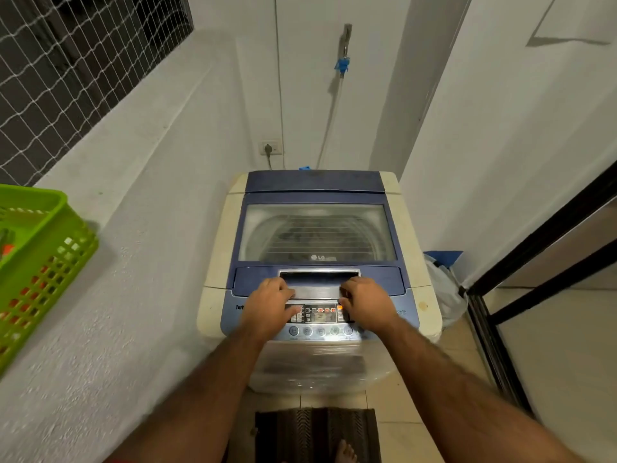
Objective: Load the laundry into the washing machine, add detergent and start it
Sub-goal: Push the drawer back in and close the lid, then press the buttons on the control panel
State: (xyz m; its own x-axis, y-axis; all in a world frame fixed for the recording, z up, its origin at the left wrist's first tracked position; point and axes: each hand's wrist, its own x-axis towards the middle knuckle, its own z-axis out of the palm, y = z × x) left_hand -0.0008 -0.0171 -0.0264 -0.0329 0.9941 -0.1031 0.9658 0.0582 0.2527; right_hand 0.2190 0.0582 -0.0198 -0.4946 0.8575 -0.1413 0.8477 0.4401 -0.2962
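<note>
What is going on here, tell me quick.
A person stands at a blue and cream top-loading washing machine with its glass-windowed lid down. The left hand and the right hand both rest at the silver lid handle, above the control panel, whose display shows red lights. Something dark shows dimly in the drum through the glass. A green plastic basket sits on the ledge to the left.
</note>
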